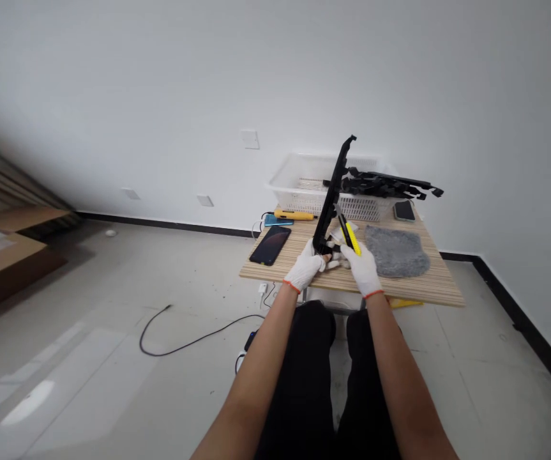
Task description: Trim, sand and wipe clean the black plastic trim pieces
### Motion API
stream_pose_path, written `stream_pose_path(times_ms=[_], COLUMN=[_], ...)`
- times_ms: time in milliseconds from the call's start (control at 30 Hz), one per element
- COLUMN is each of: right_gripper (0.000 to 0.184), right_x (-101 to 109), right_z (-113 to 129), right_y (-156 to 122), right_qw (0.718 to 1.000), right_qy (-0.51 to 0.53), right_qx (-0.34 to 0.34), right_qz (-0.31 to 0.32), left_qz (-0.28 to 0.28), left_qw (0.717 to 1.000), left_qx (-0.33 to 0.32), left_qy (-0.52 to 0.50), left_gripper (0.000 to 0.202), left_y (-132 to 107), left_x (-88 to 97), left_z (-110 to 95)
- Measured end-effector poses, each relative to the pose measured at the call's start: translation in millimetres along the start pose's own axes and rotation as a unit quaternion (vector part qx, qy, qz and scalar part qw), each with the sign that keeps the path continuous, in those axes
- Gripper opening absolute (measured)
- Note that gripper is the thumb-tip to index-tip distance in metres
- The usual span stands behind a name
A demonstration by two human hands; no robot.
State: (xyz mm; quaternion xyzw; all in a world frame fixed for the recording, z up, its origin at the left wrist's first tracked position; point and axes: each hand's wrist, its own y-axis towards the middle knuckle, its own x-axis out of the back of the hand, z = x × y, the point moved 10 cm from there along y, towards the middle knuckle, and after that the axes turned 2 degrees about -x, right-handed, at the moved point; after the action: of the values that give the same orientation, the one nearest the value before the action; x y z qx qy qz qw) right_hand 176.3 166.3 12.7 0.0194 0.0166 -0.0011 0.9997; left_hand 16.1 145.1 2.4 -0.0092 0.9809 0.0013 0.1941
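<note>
My left hand (306,267), in a white glove, is closed round the lower end of a long black plastic part (331,195) that stands tilted up over the small wooden table (440,287). My right hand (361,265), also gloved, grips a yellow and black utility knife (348,232). The knife's tip rests against the black part's edge, about a third of the way up. Both hands are close together above the table's middle.
A white plastic basket (299,182) at the back holds several more black parts (390,184). A dark phone (270,245), a blue phone (278,220), a yellow tool (294,215), a grey cloth (396,251) and a small device (404,210) lie on the table. A cable (179,342) trails on the floor; cardboard boxes (2,255) stand left.
</note>
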Motion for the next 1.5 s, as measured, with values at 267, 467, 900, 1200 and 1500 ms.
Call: stream_pose_path(times_ms=[267, 467, 900, 1200, 1500], right_gripper=[0.038, 0.031, 0.035, 0.051, 0.045], right_x=[69.0, 64.4, 63.4, 64.1, 68.8], right_z=[4.3, 15.2, 11.8, 8.1, 8.1], right_y=[-17.2, -26.2, -26.0, -25.4, -23.1], right_qw=[0.997, 0.986, 0.980, 0.980, 0.985], right_qy=[-0.037, -0.124, -0.185, -0.184, -0.160], right_qx=[-0.065, -0.091, -0.040, -0.043, -0.050], right_qz=[0.014, 0.068, 0.069, 0.059, 0.042], left_qz=[0.014, -0.015, 0.002, -0.004, -0.026], left_qw=[0.997, 0.989, 0.976, 0.975, 0.977], left_qx=[0.060, 0.085, 0.083, 0.099, 0.091], left_qy=[-0.049, -0.124, -0.199, -0.198, -0.190], left_gripper=[0.040, 0.032, 0.032, 0.036, 0.024], left_y=[0.7, 4.9, 5.7, 0.6, 3.2], left_x=[0.2, 3.9, 0.8, -3.1, -0.6], left_z=[-1.6, 6.7, 6.0, -0.5, 2.4])
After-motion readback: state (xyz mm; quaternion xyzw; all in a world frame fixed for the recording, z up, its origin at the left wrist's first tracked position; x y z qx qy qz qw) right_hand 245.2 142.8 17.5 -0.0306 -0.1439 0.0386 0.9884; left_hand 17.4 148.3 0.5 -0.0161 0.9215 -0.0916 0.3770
